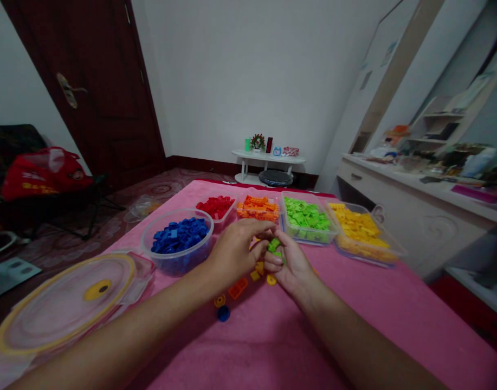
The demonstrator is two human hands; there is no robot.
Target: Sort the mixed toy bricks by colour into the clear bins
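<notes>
My left hand (236,250) and my right hand (289,265) meet above the pink tablecloth (272,336), both pinched on a small green brick piece (274,246) held between their fingertips. Just below the hands lie loose bricks: an orange brick (237,288), small yellow bricks (259,269), a yellow round piece (219,300) and a blue round piece (223,312). Beyond the hands stand a round tub of blue bricks (177,238), a tray of red bricks (215,206), a tray of orange bricks (258,208), a tray of green bricks (307,219) and a tray of yellow bricks (360,230).
A clear lid with a yellow rim (65,303) lies at the table's left front. A dark door (89,81) and a red bag (40,170) are at the left. A small white shelf table (268,162) stands by the far wall, a white dresser (414,200) at the right.
</notes>
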